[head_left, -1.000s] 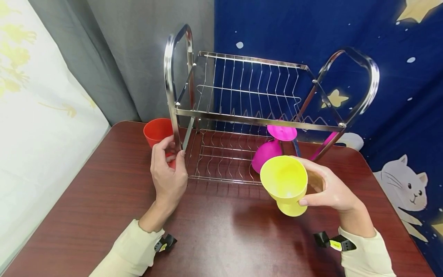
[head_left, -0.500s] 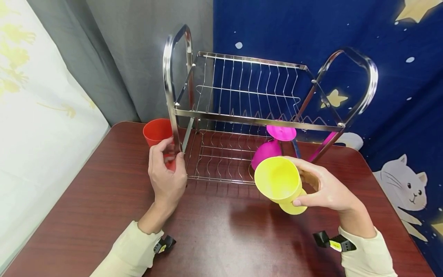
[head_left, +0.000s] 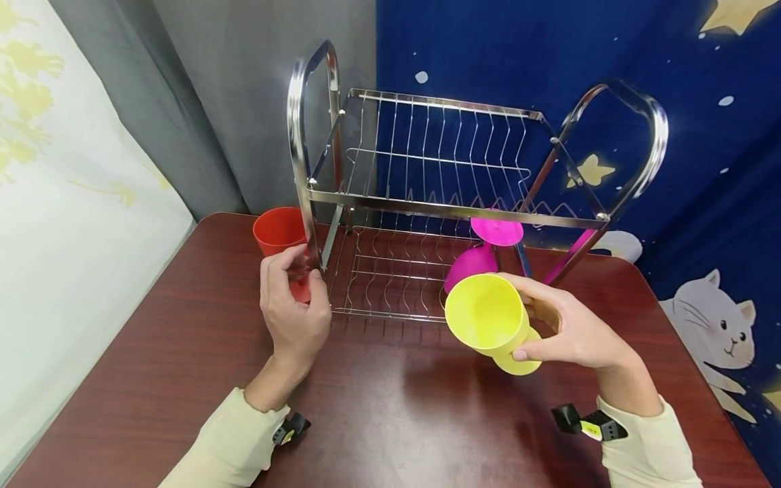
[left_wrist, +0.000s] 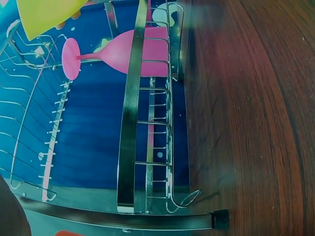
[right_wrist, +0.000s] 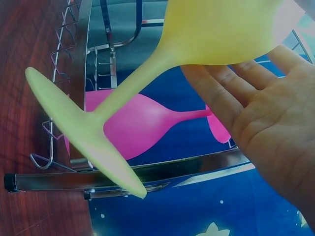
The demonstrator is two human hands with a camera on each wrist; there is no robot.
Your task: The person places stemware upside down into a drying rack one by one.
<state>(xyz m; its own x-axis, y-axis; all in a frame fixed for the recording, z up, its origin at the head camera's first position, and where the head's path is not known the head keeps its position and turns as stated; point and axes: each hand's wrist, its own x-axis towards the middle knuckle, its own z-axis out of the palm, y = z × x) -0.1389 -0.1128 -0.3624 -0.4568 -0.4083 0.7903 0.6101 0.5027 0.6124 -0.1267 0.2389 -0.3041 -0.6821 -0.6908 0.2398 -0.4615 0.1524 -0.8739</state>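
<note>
- From my end, the right hand point(head_left: 564, 325) has the yellow cup point(head_left: 485, 312) between thumb and fingers, raised over the table point(head_left: 378, 434) in front of the rack point(head_left: 396, 204).
- The yellow cup leans, its mouth to the left and toward the head camera; my right wrist view shows its stem point(right_wrist: 133, 81) and foot point(right_wrist: 83, 125) hanging below the hand.
- I read the left hand point(head_left: 295, 305) as narrow, pinching the rack's left front post point(head_left: 308, 220).
- The pink cup point(head_left: 471, 266) sits foot-up in the right part of the lower tier, behind the yellow cup.
- I see the red cup point(head_left: 278, 227) left of the rack, just behind the left hand — partly hidden.
- Behind everything hang curtains — grey point(head_left: 274, 122) and blue point(head_left: 464, 47).
</note>
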